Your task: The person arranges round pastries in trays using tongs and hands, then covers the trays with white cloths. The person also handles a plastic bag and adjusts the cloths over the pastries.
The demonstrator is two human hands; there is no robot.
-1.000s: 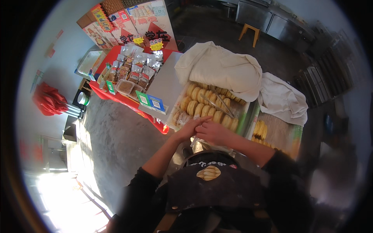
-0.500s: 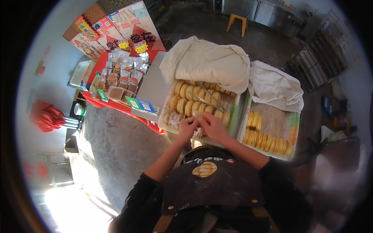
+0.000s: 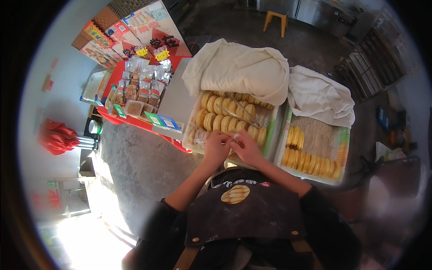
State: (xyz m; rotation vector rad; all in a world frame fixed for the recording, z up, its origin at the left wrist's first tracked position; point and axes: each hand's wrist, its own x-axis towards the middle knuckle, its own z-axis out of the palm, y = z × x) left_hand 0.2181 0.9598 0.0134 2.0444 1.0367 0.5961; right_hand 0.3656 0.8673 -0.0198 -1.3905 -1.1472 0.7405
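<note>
- Small pale item (image 3: 234, 136), too tiny to identify, sits pinched between both hands above the near edge of the left tray (image 3: 270, 135).
- Left hand (image 3: 216, 147) and right hand (image 3: 246, 147) meet fingertip to fingertip, curled closed on it.
- Round golden pastries (image 3: 220, 114) and metal tongs (image 3: 243, 113) fill that tray.
- White cloth (image 3: 238, 69) covers its far end.

The person wears a dark apron (image 3: 245, 216) with a yellow emblem, seemingly over black sleeves (image 3: 168, 216).
</note>
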